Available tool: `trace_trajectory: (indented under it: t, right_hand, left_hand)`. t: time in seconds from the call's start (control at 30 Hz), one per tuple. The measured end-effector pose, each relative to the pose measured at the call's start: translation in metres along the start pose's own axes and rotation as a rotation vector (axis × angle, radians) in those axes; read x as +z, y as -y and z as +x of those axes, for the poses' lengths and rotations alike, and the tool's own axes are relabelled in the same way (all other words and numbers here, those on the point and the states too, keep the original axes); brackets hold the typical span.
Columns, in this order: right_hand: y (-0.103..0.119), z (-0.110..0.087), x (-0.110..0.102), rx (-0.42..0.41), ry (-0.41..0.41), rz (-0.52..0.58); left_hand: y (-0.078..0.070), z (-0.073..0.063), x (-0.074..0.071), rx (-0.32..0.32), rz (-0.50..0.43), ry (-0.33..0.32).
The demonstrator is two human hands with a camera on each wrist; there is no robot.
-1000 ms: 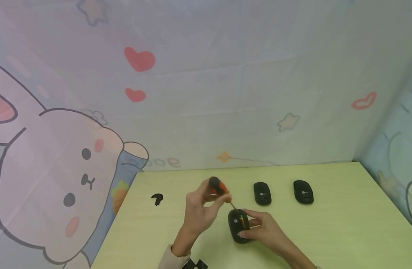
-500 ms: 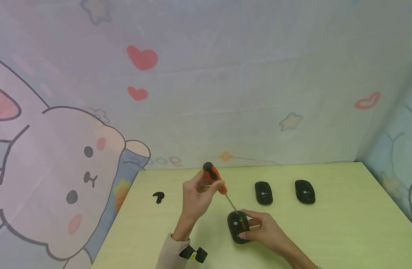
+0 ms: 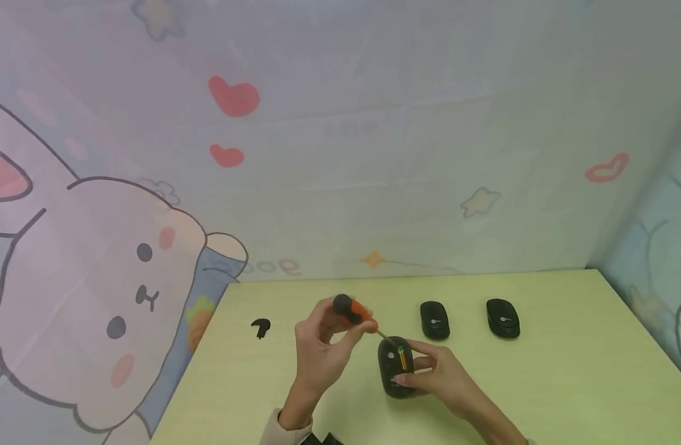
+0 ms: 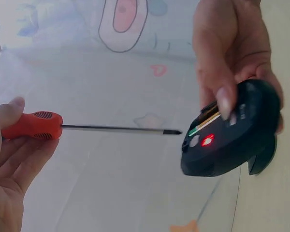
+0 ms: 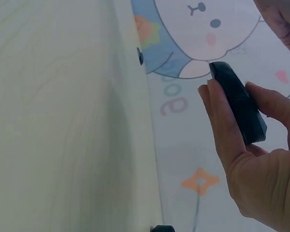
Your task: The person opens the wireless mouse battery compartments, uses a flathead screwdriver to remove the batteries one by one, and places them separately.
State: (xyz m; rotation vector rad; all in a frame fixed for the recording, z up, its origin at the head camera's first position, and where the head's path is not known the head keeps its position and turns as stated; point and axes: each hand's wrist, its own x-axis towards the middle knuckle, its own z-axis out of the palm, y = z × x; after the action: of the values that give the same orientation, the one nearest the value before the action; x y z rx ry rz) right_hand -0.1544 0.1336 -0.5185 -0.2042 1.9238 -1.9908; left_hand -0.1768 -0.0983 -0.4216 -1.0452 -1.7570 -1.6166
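Observation:
My left hand (image 3: 322, 355) grips the orange and black handle of a screwdriver (image 4: 36, 125). Its metal shaft points toward one end of a black computer mouse (image 3: 389, 374); in the left wrist view the tip sits very close to that end, and I cannot tell whether they touch. My right hand (image 3: 443, 378) holds the mouse by its sides, thumb on the underside, which faces up. A battery (image 3: 403, 358) lies in the mouse's uncovered compartment. A red light (image 4: 208, 140) glows on the underside in the left wrist view.
Two more black mice, a nearer-centre mouse (image 3: 434, 320) and a right-hand mouse (image 3: 503, 318), lie toward the back of the pale table (image 3: 568, 371). A small black curved piece (image 3: 261, 327) lies at left. A printed cloth (image 3: 340, 154) hangs behind.
The screwdriver's handle rose, then came down again, and my left hand shifted slightly left. The mouse has moved up a little and tilted, showing more of the battery.

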Motion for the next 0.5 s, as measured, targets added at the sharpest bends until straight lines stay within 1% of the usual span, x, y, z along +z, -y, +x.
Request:
trace_trajectory:
  t: [0.1,0.2,0.33,0.5]
  right_hand:
    - [0.002,0.001,0.000,0.003,-0.002,0.016]
    - [0.004,0.001,0.000,0.006,-0.004,0.025]
    - [0.005,0.000,0.000,0.007,-0.004,0.027]
    - [0.004,-0.002,0.000,0.003,0.001,0.026]
  left_hand:
    - [-0.006,-0.005,0.003,0.097,-0.011,-0.002]
    - [-0.007,-0.009,0.007,0.151,-0.011,0.002]
    - [-0.006,-0.014,0.010,0.171,0.001,0.016]
    - [-0.005,-0.018,0.014,0.186,0.024,0.015]
